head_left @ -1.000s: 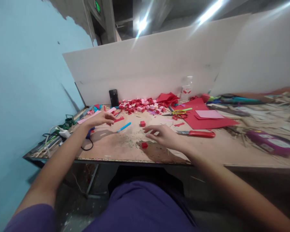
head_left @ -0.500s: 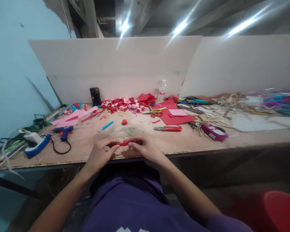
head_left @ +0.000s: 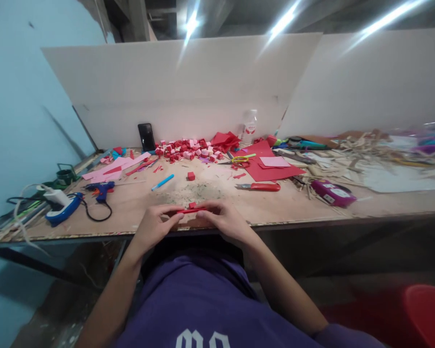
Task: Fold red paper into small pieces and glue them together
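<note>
Both hands meet at the near edge of the wooden table (head_left: 137, 208). My left hand (head_left: 155, 226) and my right hand (head_left: 223, 221) each pinch one end of a thin red paper strip (head_left: 189, 210), held level between them. A small red piece (head_left: 192, 205) sits just above the strip. One red cube (head_left: 191, 176) lies alone farther back, near a blue pen (head_left: 163, 182).
A heap of red and pink cubes (head_left: 188, 147) and a black phone (head_left: 146, 137) stand by the white back board. Red paper sheets (head_left: 266, 169), scissors (head_left: 241, 160), a red knife (head_left: 260, 186), a blue glue gun (head_left: 100, 190) and a purple box (head_left: 332, 192) lie around.
My left hand came back from the pink paper scraps at the left. Both hands drew in to the table's near edge and now pinch the red strip between them.
</note>
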Demonstrator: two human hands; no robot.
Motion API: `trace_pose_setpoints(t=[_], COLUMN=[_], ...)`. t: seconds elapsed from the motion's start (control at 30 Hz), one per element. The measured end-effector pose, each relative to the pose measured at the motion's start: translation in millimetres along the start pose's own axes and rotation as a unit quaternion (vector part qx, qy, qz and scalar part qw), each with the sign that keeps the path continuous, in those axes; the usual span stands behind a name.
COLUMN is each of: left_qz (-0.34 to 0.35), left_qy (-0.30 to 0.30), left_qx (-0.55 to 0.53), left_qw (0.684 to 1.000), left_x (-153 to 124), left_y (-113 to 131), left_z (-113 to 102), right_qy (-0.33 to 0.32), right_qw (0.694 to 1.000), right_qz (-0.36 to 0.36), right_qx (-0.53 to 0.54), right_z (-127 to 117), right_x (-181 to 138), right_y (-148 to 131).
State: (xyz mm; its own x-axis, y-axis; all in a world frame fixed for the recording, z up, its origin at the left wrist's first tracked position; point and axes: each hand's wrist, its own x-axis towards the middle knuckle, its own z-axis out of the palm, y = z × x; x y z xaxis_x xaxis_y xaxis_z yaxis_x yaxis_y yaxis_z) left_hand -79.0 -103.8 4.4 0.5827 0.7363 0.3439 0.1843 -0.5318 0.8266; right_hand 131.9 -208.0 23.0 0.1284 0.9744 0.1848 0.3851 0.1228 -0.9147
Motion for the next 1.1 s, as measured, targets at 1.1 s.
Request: trace_pose_setpoints(t=[1.1], left_qz=[-0.052], left_qy=[-0.043], left_qx=[-0.105], left_qw=[0.992], left_x=[4.2], left_y=[6.2], left_z=[-2.0], right_qy=[-0.022], right_qw=[0.995], right_qz=[0.039], right_qx=[0.087], right_z=[-1.1], right_x=[1.9], right_y=[-0.9])
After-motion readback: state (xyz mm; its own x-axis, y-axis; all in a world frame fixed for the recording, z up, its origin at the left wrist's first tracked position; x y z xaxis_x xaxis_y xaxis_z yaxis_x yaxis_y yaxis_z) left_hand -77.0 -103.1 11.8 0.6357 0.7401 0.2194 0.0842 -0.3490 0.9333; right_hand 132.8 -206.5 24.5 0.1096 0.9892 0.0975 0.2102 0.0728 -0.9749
